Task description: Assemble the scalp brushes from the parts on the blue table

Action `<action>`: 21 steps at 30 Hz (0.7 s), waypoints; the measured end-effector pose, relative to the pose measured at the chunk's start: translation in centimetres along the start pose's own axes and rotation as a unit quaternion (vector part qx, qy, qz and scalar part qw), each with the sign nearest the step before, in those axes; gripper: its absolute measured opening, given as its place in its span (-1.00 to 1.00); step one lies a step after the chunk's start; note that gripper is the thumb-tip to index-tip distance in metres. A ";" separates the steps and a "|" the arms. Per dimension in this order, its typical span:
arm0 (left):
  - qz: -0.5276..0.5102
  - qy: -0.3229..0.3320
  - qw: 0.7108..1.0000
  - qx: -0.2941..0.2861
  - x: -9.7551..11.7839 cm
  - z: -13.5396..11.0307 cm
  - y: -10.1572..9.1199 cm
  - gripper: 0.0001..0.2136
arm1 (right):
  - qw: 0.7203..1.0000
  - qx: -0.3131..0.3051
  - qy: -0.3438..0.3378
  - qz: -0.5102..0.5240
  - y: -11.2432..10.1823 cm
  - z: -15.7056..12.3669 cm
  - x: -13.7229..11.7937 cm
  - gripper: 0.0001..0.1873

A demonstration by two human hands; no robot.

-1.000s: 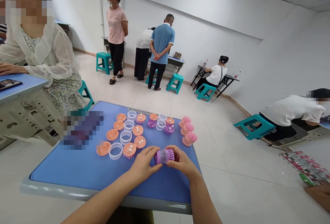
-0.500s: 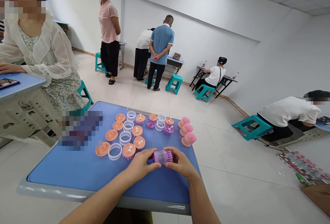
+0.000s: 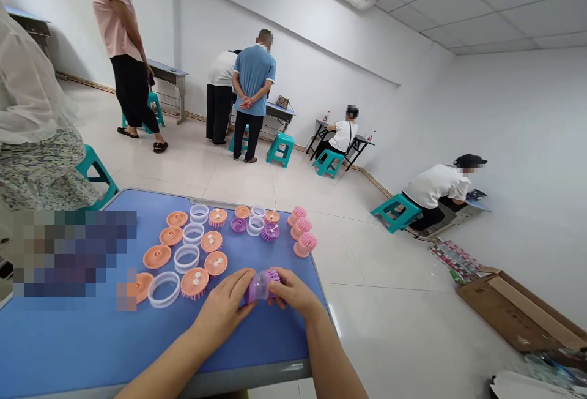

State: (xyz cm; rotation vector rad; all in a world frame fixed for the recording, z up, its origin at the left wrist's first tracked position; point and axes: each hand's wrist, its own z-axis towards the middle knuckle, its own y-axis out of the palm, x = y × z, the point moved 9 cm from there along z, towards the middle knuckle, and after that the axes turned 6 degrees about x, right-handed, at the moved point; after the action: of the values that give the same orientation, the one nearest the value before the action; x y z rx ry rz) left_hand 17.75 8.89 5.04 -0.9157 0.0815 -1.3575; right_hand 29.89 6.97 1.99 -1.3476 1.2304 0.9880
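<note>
Between my hands, just above the blue tabletop, is a purple scrubbing brush (image 3: 261, 287) with a clear middle ring, lying sideways. My left hand (image 3: 225, 302) grips its smooth purple cap end. Fingers of my right hand (image 3: 293, 290) close on the bristled end. To the left lie orange caps (image 3: 157, 256), clear plastic rings (image 3: 187, 259) and orange bristle heads (image 3: 195, 281) with white bits on them, set in rows. Farther back are a purple cap (image 3: 239, 224) and a purple bristle head (image 3: 270, 231). Three pink brushes (image 3: 305, 244) stand at the table's right edge.
My blue table (image 3: 92, 344) ends just right of my right hand. A person sits close by on the left. Other people stand or sit along the far wall near green stools (image 3: 280, 149). On the floor at right is a cardboard box (image 3: 518, 313).
The view has swung right, so the table shows farther left. Both hands still hold the purple brush; my right-hand fingers have shifted around its bristled end. The person in pink has changed stance.
</note>
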 end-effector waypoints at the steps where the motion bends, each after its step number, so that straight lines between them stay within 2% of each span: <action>1: -0.008 -0.016 1.000 0.000 -0.2 0.1 0.0 -0.66 | 1.000 0.004 0.000 0.005 0.0 0.1 0.0 -0.63; 4: -0.050 -0.119 0.992 -0.008 -1.6 0.3 0.1 -0.63 | 0.999 0.011 -0.012 0.029 0.2 0.3 0.0 -0.51; 6: -0.097 -0.209 0.973 -0.025 -2.8 0.1 0.5 -0.57 | 0.998 0.016 -0.025 0.063 0.4 0.4 -0.4 -0.36; 8: -0.138 -0.261 0.954 -0.045 -3.4 -0.2 0.9 -0.54 | 0.994 0.030 -0.032 0.097 0.3 0.4 -0.6 -0.29; 10: -0.136 -0.254 0.956 -0.051 -3.4 -0.2 1.1 -0.54 | 0.992 0.045 -0.034 0.111 0.2 0.4 -0.7 -0.39; 12: -0.095 -0.216 0.971 -0.044 -3.1 -0.2 1.0 -0.57 | 0.992 0.057 -0.035 0.103 0.1 0.5 -0.6 -0.49; 16: -0.029 -0.158 0.987 -0.027 -2.8 -0.3 0.9 -0.59 | 0.993 0.083 -0.035 0.080 -0.2 1.0 0.1 -0.56; 21: -0.026 -0.172 0.984 -0.030 -2.8 -0.2 0.8 -0.59 | 0.992 0.095 -0.043 0.075 -0.2 1.1 0.3 -0.52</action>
State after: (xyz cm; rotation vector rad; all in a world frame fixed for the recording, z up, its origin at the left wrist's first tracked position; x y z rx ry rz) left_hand 17.57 11.15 3.17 -1.1973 -0.1674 -1.2314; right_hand 30.19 8.02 1.59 -1.0677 1.3400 0.9960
